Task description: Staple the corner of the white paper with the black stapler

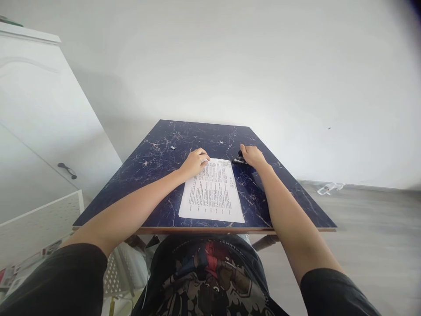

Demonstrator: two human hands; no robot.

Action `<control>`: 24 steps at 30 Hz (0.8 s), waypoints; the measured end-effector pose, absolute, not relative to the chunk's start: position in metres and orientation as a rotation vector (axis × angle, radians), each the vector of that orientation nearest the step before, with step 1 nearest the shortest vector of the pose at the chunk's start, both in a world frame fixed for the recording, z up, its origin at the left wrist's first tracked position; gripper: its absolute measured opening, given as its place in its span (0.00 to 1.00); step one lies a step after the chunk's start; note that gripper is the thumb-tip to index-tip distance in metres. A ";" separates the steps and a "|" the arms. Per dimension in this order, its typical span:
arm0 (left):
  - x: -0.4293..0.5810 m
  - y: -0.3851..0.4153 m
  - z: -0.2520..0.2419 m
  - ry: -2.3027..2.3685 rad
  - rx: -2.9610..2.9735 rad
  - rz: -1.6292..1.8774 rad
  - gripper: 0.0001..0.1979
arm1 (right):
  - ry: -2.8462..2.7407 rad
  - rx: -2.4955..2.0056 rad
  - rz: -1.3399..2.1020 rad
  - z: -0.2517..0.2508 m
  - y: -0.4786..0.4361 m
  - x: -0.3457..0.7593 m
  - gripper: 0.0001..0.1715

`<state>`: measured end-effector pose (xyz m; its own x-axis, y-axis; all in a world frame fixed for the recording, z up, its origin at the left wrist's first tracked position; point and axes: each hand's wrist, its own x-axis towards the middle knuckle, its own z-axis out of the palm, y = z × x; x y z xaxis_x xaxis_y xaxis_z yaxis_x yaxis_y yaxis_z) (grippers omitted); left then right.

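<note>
A printed sheet of paper [212,191] lies on the dark blue marbled table [158,158], near its front edge. My left hand [194,161] rests on the sheet's far left corner with fingers curled over it. My right hand [252,155] lies over a black stapler-like object [239,159] just right of the sheet's far right corner, fingers closed around it. A tiny pale scrap [173,148] sits on the table to the far left.
A white cabinet with a black handle [67,170] stands at the left. A white perforated panel [42,219] leans below it. A crumpled clear plastic bottle [329,188] lies on the grey floor by the white wall at right.
</note>
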<state>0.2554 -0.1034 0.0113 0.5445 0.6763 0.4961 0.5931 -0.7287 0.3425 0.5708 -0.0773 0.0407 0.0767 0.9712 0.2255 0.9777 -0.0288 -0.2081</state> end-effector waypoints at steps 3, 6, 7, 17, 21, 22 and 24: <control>0.259 -0.112 0.016 0.888 2.668 0.880 0.11 | -1.958 -2.018 0.025 0.043 -0.078 0.575 0.43; 0.262 -0.117 0.016 0.780 2.702 0.748 0.11 | -2.018 -1.914 0.083 0.044 -0.080 0.580 0.41; 0.263 -0.118 0.016 0.759 2.714 0.704 0.12 | -2.040 -1.879 0.104 0.044 -0.081 0.581 0.41; 0.263 -0.119 0.016 0.781 2.755 0.532 0.16 | -2.211 -1.781 0.096 0.045 -0.085 0.587 0.30; 0.263 -0.119 0.015 0.783 2.718 0.562 0.15 | -2.267 -1.758 0.041 0.041 -0.081 0.590 0.22; 0.263 -0.118 0.014 0.784 2.714 0.564 0.16 | -2.268 -1.756 0.037 0.040 -0.081 0.590 0.21; 0.262 -0.117 0.014 0.782 2.728 0.550 0.17 | -2.266 -1.756 0.035 0.041 -0.080 0.590 0.21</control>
<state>0.2623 -0.1169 0.0140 0.7849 0.5498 0.2859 0.4551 -0.8246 0.3361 0.5898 -0.0801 0.0406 -0.2265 0.9534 0.1993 0.9467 0.2636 -0.1850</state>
